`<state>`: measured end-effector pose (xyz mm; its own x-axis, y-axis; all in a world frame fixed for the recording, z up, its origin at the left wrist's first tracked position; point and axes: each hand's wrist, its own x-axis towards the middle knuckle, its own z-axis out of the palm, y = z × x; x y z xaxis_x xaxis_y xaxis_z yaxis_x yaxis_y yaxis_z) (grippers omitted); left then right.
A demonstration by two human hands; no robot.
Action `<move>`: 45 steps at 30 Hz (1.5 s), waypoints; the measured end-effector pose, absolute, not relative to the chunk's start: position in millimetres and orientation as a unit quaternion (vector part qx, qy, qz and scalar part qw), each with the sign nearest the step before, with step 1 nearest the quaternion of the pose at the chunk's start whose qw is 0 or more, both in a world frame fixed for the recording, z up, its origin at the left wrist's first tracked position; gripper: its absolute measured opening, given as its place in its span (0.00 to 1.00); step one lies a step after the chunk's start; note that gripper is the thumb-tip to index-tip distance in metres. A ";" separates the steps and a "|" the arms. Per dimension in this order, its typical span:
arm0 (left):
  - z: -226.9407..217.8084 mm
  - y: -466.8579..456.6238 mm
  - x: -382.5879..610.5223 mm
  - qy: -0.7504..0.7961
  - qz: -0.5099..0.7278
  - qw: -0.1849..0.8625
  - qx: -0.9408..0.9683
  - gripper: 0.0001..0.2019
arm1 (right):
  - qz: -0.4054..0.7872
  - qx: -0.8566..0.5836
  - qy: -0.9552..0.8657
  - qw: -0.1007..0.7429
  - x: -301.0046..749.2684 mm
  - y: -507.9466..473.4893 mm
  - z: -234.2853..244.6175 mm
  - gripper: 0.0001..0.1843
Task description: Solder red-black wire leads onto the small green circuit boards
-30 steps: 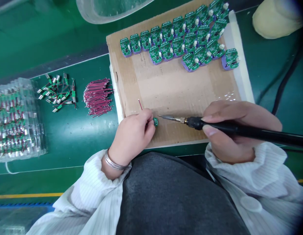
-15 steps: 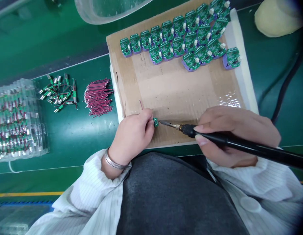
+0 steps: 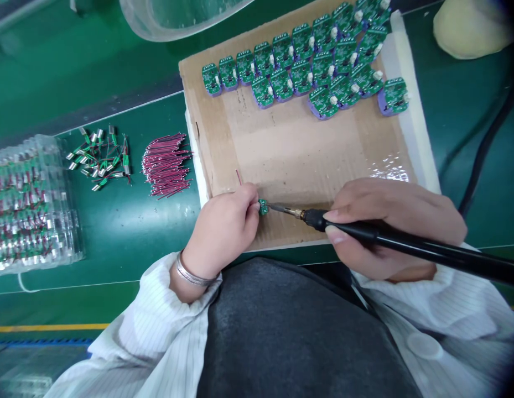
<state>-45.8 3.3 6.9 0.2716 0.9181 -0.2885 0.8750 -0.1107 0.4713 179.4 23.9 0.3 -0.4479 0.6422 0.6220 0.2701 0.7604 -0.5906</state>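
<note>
Pinching a tiny green circuit board (image 3: 263, 207) in our left hand (image 3: 221, 235), with a soldering iron (image 3: 356, 229) in our right hand (image 3: 389, 232).
The board sits just to the right of our left fingertips (image 3: 252, 205), so the left hand is nearer to it, and those fingers are closed on it. Our right fingers (image 3: 333, 232) are closed around the black handle (image 3: 406, 245). The iron's long body runs from the lower right up toward the left, and its thin tip (image 3: 281, 208) ends just beside the board. We cannot tell if the tip touches. A thin red wire (image 3: 239, 177) pokes up from our left fingers, but they hide its low end. The iron's far end runs out of view. Rows of green boards (image 3: 306, 66) sit farther up on a cardboard sheet (image 3: 290, 155).
</note>
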 end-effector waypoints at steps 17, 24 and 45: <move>7.8 4.4 -45.2 0.604 0.032 0.286 0.743 0.04 | 0.215 -0.289 -0.825 0.435 180.7 22.1 -1.7 0.09; 8.9 6.7 -44.0 0.600 0.020 0.278 0.750 0.04 | 0.209 -0.273 -0.835 0.430 182.7 26.0 -2.5 0.11; 11.6 10.6 -40.8 0.615 0.007 0.278 0.738 0.05 | 0.239 -0.322 -0.792 0.461 183.1 16.1 -2.5 0.11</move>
<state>-40.8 10.6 11.6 0.2436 0.9116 -0.3312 0.9036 -0.0892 0.4189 183.1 16.1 -2.5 -0.3677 0.7304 0.5756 0.2905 0.6782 -0.6750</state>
